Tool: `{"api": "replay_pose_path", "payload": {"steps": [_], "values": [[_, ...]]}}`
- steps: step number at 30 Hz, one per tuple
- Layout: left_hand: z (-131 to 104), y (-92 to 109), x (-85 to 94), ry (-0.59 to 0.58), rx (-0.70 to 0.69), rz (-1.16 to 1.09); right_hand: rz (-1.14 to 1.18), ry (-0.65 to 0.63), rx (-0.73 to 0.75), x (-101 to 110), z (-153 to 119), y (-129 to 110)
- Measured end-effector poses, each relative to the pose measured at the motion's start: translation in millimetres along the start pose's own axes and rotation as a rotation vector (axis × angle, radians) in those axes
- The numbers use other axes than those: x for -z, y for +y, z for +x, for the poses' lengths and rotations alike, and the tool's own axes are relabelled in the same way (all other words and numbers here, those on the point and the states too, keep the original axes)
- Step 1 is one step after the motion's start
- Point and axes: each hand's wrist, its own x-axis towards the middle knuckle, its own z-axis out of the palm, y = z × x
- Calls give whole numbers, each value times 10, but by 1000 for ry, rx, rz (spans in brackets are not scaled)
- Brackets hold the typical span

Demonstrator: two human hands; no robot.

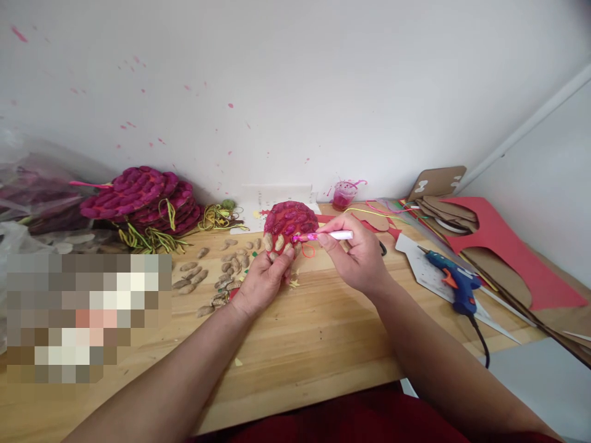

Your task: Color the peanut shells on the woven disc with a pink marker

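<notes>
Peanut disc [292, 216] stood tilted in the left hand [263, 280], near the far side of the wooden table [332, 344], at twelve o'clock from the person. The left thumb and fingers pinched its near edge from seven o'clock. The right hand [357, 255] came in at four o'clock, its thumb and fingers pressed together around the white handle of a paintbrush [342, 235].

The brush's long axis ran from three o'clock at the handle's end to nine at the pink tip, which lay against or just over the disc's lower face; which of the two could not be told. From the right fingertips, the unpainted peanuts [268, 242] on the disc's rim lay at nine o'clock, just past the tip, though the left hand was the nearer one. A cup of pink paint [343, 195] stood at two o'clock from the disc.

Faint marks showed on the white sheet [252, 198] behind, too small to read. No brand was legible on the brush or the blue glue gun [463, 292].
</notes>
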Motion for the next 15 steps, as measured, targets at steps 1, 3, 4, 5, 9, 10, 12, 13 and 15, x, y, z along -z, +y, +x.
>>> {"api": "replay_pose_path", "payload": {"steps": [1, 3, 4, 5, 9, 10, 12, 13, 15], "values": [[1, 2, 8, -20, -28, 36, 8, -2, -13, 0, -1, 14], [2, 4, 19, -34, -58, 78, 16, 18, -40, 0, -2, 36], [2, 4, 22, -35, -62, 91, 23, 31, -49, 0, -1, 42], [1, 3, 23, -34, -64, 99, 31, 38, -52, -1, 0, 44], [-11, 20, 11, -28, -69, 115, 35, 3, -29, -4, 2, 30], [-15, 36, 6, -21, -76, 125, 24, 6, -30, -5, 2, 29], [-25, 85, -6, -14, -91, 152, 13, 33, -41, -5, 2, 32], [-30, 115, -13, -13, -99, 162, 20, 46, -44, -5, 2, 35], [-40, 173, -27, -11, -107, 166, 46, 50, -35, -7, 2, 40]]}}
